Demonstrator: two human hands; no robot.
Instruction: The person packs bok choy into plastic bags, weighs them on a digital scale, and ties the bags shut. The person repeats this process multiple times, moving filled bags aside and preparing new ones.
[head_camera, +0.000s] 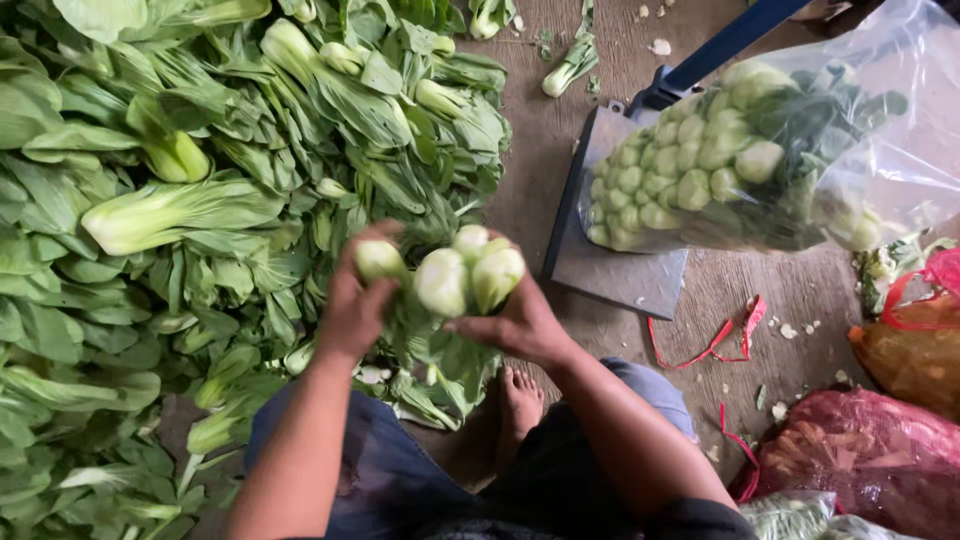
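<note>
The left hand (352, 305) and right hand (515, 322) are clasping one bunch of bok choy heads (443, 280) between them, fingers curled around smooth, pale bulbous stems, cut ends facing up, crinkled dark leaves hanging below. The bunch is hovering beside a loose bok choy pile (190, 210) spreading left. A filled clear plastic bag (800, 150) is lying on a grey metal scale platform (620, 275).

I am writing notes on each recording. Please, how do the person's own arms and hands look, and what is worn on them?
Both forearms are bare, with no sleeves in view. The left hand and the right hand wear no gloves; I see no rings, watch or bracelet. Each grip is simply bare fingers.
</note>
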